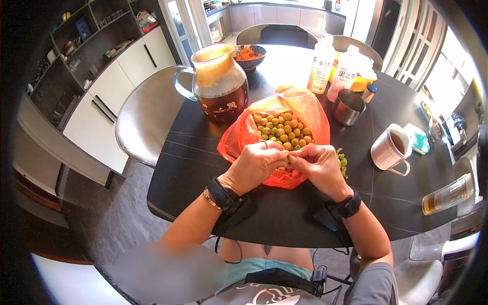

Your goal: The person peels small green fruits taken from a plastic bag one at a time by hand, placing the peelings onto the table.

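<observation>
An orange-red plastic bag (236, 137) lies open on the dark table, filled with small round yellow-green fruits (284, 129). Over its near side, my left hand (256, 161) and my right hand (321, 166) meet at the fingertips. Both pinch one small pale green fruit (286, 160), mostly covered by the fingers. Just right of the bag, partly behind my right hand, lies a little heap of green pieces (342, 163), too small to make out exactly. Each wrist wears a black strap.
Behind the bag stand a glass pitcher (221, 99) of dark liquid, a bowl (250, 63) of orange shreds, two bottles (321, 68) and a metal cup (348, 108). To the right are a white mug (390, 147), a tissue pack (418, 138) and a tilted-looking glass (446, 195).
</observation>
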Demonstrator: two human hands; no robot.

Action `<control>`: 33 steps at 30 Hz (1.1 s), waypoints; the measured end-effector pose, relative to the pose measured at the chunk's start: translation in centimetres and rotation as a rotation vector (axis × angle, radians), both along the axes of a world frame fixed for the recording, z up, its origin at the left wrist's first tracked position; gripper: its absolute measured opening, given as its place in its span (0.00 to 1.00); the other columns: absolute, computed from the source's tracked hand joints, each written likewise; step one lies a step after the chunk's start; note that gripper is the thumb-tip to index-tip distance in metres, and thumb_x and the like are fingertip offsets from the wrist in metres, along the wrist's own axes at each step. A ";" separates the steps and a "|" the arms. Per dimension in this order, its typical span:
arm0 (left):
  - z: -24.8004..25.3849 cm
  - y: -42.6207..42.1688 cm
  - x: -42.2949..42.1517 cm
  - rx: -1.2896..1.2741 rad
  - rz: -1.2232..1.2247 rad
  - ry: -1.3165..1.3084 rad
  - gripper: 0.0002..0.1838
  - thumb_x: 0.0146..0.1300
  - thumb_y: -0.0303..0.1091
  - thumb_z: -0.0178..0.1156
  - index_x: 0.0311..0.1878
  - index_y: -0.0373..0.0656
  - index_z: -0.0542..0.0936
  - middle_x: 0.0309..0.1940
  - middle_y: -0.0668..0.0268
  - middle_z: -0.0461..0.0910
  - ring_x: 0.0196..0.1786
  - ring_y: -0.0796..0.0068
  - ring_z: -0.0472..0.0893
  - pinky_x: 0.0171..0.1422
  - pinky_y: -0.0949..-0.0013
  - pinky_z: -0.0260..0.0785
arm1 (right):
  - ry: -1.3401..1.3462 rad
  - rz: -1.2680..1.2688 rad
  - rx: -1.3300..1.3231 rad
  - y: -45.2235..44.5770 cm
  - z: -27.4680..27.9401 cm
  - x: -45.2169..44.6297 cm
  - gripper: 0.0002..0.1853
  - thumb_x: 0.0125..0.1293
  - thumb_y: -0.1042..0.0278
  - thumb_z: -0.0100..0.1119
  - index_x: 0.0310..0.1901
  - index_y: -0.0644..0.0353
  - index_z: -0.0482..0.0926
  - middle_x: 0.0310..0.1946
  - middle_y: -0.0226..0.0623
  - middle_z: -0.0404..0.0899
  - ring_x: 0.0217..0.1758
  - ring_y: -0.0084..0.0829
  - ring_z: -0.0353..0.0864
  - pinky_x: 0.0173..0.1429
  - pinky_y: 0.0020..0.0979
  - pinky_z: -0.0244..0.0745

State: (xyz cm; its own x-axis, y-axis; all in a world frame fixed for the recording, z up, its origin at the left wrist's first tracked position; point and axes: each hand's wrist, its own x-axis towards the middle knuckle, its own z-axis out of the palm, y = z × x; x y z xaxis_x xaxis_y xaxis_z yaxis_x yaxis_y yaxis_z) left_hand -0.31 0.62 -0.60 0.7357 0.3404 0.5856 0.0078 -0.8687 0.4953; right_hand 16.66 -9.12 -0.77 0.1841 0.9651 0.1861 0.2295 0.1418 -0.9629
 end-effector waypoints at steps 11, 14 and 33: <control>-0.2 -0.3 0.3 -0.031 0.021 0.026 0.10 0.53 0.30 0.67 0.39 0.39 0.83 0.36 0.58 0.83 0.38 0.63 0.83 0.44 0.69 0.75 | -0.227 -0.077 0.081 0.1 -0.2 -0.4 0.07 0.59 0.74 0.61 0.31 0.70 0.83 0.24 0.34 0.83 0.26 0.16 0.77 0.30 0.23 0.73; 0.1 -0.3 0.2 -0.112 0.029 0.010 0.10 0.51 0.30 0.68 0.37 0.38 0.84 0.35 0.58 0.83 0.38 0.65 0.83 0.45 0.70 0.75 | -0.295 -0.105 0.048 0.1 0.1 -0.1 0.07 0.60 0.74 0.61 0.32 0.70 0.83 0.25 0.34 0.84 0.27 0.16 0.78 0.32 0.23 0.74; 1.0 0.0 -0.5 -0.133 -0.023 -0.050 0.10 0.48 0.28 0.71 0.36 0.40 0.84 0.35 0.61 0.84 0.38 0.69 0.83 0.45 0.71 0.75 | -0.042 0.079 0.056 -0.2 0.4 0.4 0.06 0.59 0.76 0.65 0.37 0.68 0.84 0.28 0.33 0.84 0.30 0.16 0.78 0.35 0.21 0.74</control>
State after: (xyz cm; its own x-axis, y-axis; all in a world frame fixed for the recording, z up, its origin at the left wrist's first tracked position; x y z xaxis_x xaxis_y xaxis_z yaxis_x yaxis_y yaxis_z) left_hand -0.82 0.64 0.43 0.7151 0.4008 0.5726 -0.0390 -0.7950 0.6053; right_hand 17.06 -9.32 -0.32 0.0989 0.9643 0.2457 0.2556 0.2140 -0.9428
